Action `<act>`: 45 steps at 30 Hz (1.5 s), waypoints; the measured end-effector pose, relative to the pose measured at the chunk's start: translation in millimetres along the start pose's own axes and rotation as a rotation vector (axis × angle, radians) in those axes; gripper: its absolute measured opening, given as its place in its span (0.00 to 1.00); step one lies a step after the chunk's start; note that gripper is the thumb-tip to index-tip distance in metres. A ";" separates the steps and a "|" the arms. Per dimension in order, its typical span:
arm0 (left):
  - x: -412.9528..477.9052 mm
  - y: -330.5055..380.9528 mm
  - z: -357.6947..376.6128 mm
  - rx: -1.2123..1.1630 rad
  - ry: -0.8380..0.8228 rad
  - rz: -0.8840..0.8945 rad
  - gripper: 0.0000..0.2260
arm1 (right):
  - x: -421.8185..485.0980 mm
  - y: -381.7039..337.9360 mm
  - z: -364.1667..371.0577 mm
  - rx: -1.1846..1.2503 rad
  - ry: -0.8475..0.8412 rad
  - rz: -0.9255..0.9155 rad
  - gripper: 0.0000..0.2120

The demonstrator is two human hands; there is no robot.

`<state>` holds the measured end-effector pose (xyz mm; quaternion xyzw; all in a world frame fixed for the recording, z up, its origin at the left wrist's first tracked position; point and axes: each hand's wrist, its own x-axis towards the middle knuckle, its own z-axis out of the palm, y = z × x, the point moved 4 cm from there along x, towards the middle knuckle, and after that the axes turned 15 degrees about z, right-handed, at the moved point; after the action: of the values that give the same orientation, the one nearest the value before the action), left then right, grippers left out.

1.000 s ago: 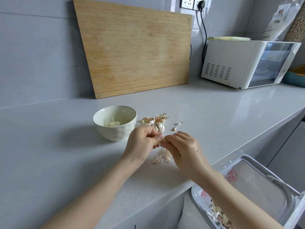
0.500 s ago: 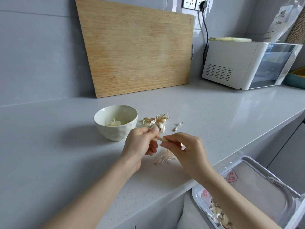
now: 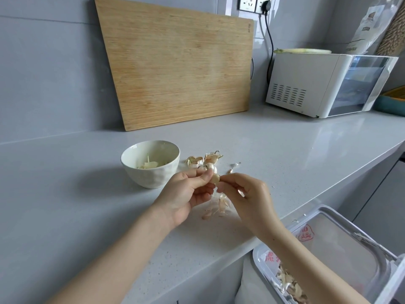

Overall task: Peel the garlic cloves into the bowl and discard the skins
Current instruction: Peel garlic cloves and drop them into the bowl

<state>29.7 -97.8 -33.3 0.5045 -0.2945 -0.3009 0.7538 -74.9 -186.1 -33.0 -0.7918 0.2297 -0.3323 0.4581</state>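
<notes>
Left hand [image 3: 188,190] grips garlic clove [image 3: 215,178] steady | right hand [image 3: 244,194] pinches its tip to peel it | bowl [image 3: 151,177] beyond left hand | bin [image 3: 341,249] below right wrist for waste

No text is legible. A small dark stamp [image 3: 249,28] sits at the upper right corner of the cutting board [image 3: 179,69]; its characters are too small to read. Right of the cutting board, a packet [image 3: 361,34] carries a blurred dark label band. Below and right of the cutting board, the bin liner [image 3: 337,244] bears a red emblem [image 3: 305,234] and red characters [image 3: 270,257], not decipherable.
</notes>
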 end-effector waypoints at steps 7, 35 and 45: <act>0.5 -0.4 1.0 -0.067 -0.045 -0.029 0.06 | 1.9 1.1 -1.2 0.062 -0.012 0.050 0.10; 0.3 2.9 -0.9 -0.037 -0.135 -0.020 0.04 | -3.8 -17.2 -4.7 -0.089 0.009 -0.108 0.07; -3.4 4.8 1.3 0.044 -0.241 -0.079 0.04 | 5.2 -14.3 -9.7 -0.142 0.075 -0.158 0.07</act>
<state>27.3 -94.5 -28.8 0.4923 -0.3692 -0.3823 0.6893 -77.6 -188.4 -15.3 -0.8249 0.2066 -0.3797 0.3642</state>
